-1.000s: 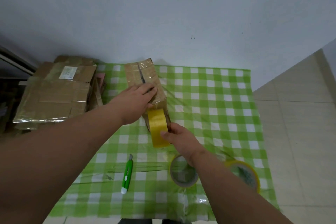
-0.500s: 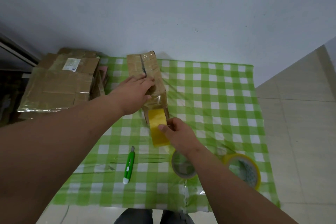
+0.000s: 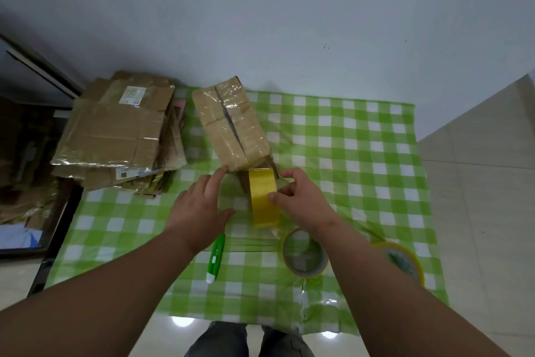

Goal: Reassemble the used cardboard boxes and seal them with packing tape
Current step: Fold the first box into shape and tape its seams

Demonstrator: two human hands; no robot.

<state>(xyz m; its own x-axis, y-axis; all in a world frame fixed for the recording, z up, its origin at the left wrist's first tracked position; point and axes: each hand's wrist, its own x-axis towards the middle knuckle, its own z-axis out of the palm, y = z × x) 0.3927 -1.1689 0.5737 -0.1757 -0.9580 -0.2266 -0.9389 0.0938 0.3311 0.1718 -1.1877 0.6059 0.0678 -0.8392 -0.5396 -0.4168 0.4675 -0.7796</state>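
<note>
A small cardboard box [image 3: 231, 125], wrapped in glossy old tape with a dark seam down its top, stands on the green checked tablecloth [image 3: 362, 154]. A yellow roll of packing tape [image 3: 263, 197] stands on edge against the box's near end. My right hand [image 3: 301, 200] grips the roll from the right, thumb on its face. My left hand [image 3: 202, 206] hovers with fingers spread just left of the roll; its fingertips reach the box's near left corner.
A pile of flattened cardboard boxes [image 3: 115, 130] lies at the table's left edge. A green utility knife [image 3: 215, 258] lies near my left wrist. Two more tape rolls, one [image 3: 304, 255] and another [image 3: 405, 264], lie under my right forearm. The wall is just behind the table.
My left hand has come off the box top and dropped to the near left corner. The roll and my right hand stay at the box's near end.
</note>
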